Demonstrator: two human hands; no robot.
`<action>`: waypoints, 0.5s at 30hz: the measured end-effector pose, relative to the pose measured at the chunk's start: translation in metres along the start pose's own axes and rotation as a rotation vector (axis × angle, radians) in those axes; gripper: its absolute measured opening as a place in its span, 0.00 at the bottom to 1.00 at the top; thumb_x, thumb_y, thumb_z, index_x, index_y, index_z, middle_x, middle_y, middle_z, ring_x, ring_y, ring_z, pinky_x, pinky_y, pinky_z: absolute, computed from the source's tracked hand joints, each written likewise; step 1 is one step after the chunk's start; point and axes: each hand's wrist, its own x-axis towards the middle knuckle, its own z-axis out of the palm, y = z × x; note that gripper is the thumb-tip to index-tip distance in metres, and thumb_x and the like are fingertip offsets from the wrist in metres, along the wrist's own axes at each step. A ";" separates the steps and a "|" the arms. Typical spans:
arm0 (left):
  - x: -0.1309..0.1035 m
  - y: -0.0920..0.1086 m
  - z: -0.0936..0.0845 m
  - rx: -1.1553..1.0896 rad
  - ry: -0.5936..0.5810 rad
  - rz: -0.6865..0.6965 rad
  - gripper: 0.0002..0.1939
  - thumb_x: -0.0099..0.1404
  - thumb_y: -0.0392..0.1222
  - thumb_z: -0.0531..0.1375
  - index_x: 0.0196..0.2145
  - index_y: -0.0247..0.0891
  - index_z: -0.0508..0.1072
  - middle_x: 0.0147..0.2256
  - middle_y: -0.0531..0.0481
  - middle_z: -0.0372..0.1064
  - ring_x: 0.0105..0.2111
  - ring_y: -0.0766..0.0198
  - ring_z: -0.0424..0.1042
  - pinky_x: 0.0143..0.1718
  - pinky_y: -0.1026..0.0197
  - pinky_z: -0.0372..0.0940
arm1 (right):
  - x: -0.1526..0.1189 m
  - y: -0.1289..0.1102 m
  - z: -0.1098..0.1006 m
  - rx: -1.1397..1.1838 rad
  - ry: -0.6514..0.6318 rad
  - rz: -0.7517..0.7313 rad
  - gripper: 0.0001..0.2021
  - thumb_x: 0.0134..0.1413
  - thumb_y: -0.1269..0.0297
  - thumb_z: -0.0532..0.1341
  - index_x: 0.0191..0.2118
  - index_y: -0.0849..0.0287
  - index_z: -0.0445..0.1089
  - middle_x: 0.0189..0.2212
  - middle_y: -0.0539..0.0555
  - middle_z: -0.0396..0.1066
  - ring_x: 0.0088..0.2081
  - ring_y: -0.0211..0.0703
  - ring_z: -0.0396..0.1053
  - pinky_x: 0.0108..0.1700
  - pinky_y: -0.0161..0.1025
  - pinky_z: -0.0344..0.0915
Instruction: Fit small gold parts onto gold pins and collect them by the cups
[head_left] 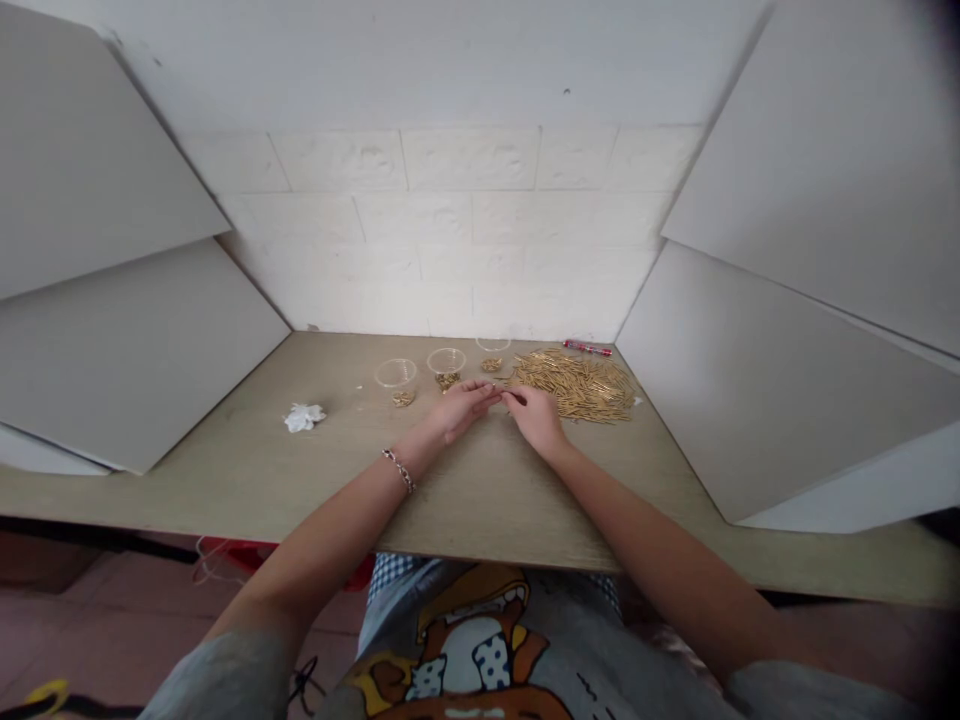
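Observation:
Above the middle of the table, my left hand and my right hand meet at the fingertips. Both hands are closed in a pinch, and whatever sits between the fingers is too small to make out. Just right of and behind my right hand spreads a pile of thin gold-coloured metal sticks. Beyond my left hand stand clear plastic cups, one on the left and one in the middle. Small gold-coloured pieces lie in heaps by the cups, a left heap and a back heap.
Crumpled white tissue lies on the left of the table. A red pen-like stick rests behind the pile. Grey panels stand on the left and right, with a white brick-patterned wall at the back.

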 end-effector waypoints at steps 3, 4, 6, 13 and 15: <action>0.003 -0.002 -0.002 0.038 0.030 0.028 0.05 0.55 0.39 0.60 0.29 0.35 0.70 0.35 0.47 0.71 0.40 0.66 0.68 0.49 0.60 0.56 | -0.001 -0.002 -0.002 0.038 0.010 0.006 0.11 0.52 0.62 0.51 0.29 0.59 0.69 0.24 0.52 0.70 0.28 0.41 0.66 0.34 0.37 0.60; 0.004 -0.003 -0.002 0.046 0.040 0.042 0.04 0.55 0.39 0.59 0.27 0.35 0.69 0.33 0.48 0.71 0.38 0.67 0.68 0.49 0.60 0.56 | -0.001 -0.002 -0.002 0.047 0.010 0.011 0.12 0.53 0.61 0.50 0.28 0.58 0.68 0.22 0.51 0.68 0.27 0.41 0.65 0.32 0.37 0.59; 0.006 -0.006 -0.003 0.079 0.050 0.065 0.04 0.55 0.39 0.58 0.26 0.35 0.69 0.30 0.50 0.70 0.35 0.68 0.68 0.49 0.60 0.56 | 0.000 -0.001 -0.002 0.052 0.007 0.019 0.13 0.54 0.60 0.48 0.25 0.58 0.64 0.20 0.50 0.65 0.25 0.40 0.63 0.31 0.36 0.58; 0.009 -0.008 -0.007 0.288 0.002 0.120 0.05 0.54 0.41 0.58 0.25 0.38 0.71 0.29 0.50 0.70 0.34 0.65 0.67 0.43 0.62 0.59 | 0.001 0.005 0.002 0.138 -0.034 -0.018 0.06 0.50 0.63 0.52 0.29 0.58 0.64 0.25 0.51 0.67 0.28 0.39 0.63 0.33 0.36 0.59; 0.008 -0.008 -0.006 0.302 -0.010 0.135 0.05 0.53 0.42 0.58 0.26 0.37 0.71 0.29 0.50 0.70 0.34 0.65 0.67 0.42 0.62 0.59 | 0.001 0.006 0.000 0.164 -0.046 -0.019 0.06 0.49 0.64 0.54 0.30 0.59 0.65 0.26 0.51 0.68 0.29 0.39 0.64 0.34 0.36 0.59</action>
